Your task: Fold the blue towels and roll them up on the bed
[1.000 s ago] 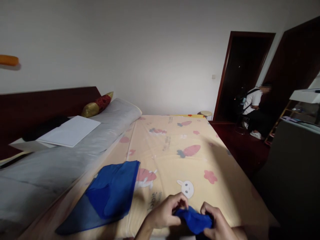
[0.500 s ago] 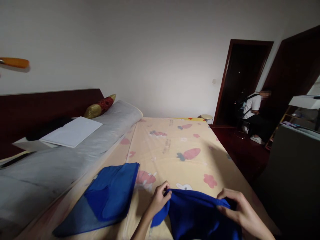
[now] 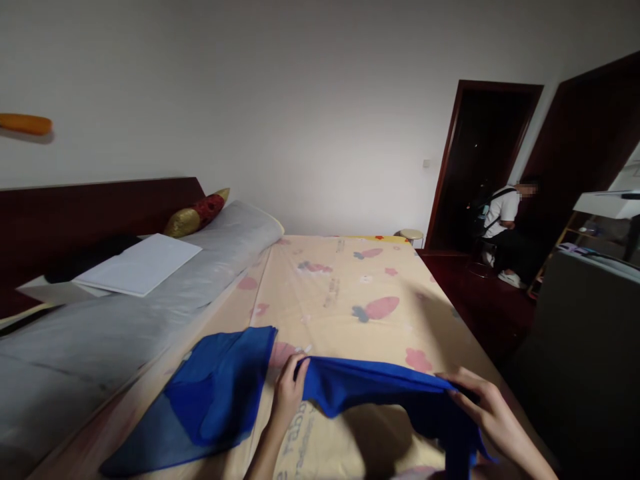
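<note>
A bright blue cloth garment (image 3: 370, 380) is stretched between my two hands, just above the bed. My left hand (image 3: 290, 387) pinches its left end between thumb and fingers. My right hand (image 3: 483, 403) grips the other end, with a loose part of the fabric drooping below it toward the bottom edge. The garment's exact kind I cannot make out. Left of my left hand, a folded blue garment (image 3: 235, 380) lies flat on the patterned bed sheet (image 3: 325, 280), apart from the piece I hold.
Along the left runs a grey rolled cover (image 3: 150, 327) with a white flat board (image 3: 143, 263) and a red-gold cushion (image 3: 197, 213) on it. A seated person (image 3: 503, 220) with a backpack is at the far right. A dark cabinet (image 3: 590, 347) borders the bed's right side.
My left hand has moved left and farther forward, and the hands are wider apart. The held garment is now pulled out into a long strip, showing the sheet beneath it.
</note>
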### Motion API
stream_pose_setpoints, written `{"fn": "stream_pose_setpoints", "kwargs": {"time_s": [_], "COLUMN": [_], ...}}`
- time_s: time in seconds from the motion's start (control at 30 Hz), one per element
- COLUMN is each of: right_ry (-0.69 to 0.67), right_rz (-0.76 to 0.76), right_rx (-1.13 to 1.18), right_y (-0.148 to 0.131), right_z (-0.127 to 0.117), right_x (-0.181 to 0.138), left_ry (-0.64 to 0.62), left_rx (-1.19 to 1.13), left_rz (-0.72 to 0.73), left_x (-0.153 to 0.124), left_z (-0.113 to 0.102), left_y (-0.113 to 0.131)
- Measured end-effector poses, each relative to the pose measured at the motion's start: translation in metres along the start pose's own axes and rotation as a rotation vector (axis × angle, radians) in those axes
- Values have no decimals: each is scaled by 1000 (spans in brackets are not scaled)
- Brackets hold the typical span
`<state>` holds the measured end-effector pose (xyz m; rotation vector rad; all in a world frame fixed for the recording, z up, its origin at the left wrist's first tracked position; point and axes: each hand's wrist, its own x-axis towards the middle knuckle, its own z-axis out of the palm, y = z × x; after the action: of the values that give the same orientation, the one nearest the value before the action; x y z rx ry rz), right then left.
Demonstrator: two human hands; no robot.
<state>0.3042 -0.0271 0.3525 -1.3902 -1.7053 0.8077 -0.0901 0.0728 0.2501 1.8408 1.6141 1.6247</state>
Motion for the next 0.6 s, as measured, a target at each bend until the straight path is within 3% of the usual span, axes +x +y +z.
{"fn": "stream_pose_setpoints", "kwargs": {"time_s": [0.17, 0.3, 0.37, 0.5, 0.6], "right_ry": [169, 337, 301, 114, 119], "right_rz": [22, -16, -32, 49, 116], "right_rx": [-115, -311, -352, -435, -498], "right_y": [21, 39, 45, 58, 74], "right_z": [-4, -11, -14, -12, -9], "right_x": [1, -3, -5, -2, 5], "left_ry": [148, 262, 340, 358, 367], "left_rx": [68, 146, 178, 229, 257], "left_rz": [127, 312, 374, 519, 480], "left_x": [-1, 7, 12, 21, 23], "left_z": [-8, -36, -54, -83, -91], "left_y": [-1, 23, 39, 64, 73]}}
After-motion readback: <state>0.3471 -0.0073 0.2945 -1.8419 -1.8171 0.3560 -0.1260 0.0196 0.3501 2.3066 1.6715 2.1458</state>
